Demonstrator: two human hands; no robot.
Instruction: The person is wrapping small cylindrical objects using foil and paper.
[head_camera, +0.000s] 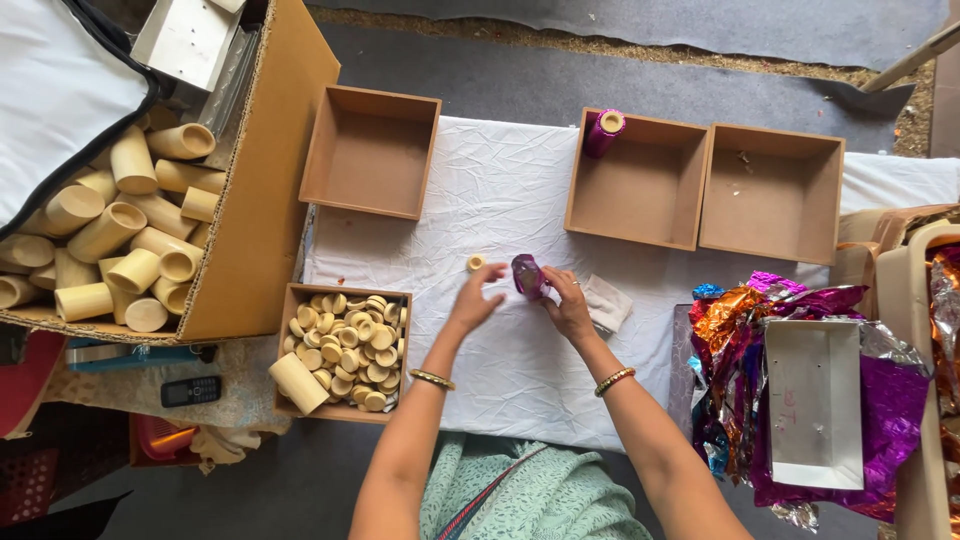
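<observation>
White, crumpled cloth covers the table, which stands on a grey floor — three shallow brown wooden trays sit along its far side. At the middle of the table the right hand pinches a small tube wrapped in shiny purple foil, fingers closed about its right end. The tube's long axis runs roughly near-to-far with a slight tilt. The left hand hovers just left of it, fingers spread and holding nothing, so the tube lies between the two hands and closer to the right one. A single pale round cap lies on the cloth just beyond the left hand's fingertips, near the tube's left side. Left and nearer, a wooden box brims with more such caps — smooth, cream, disc-shaped — and one bare cream tube. A cardboard carton far left holds many plain tubes. One finished purple tube stands upright in the middle tray's far-left corner. Crinkled metallic foil sheets pile up on the right.
</observation>
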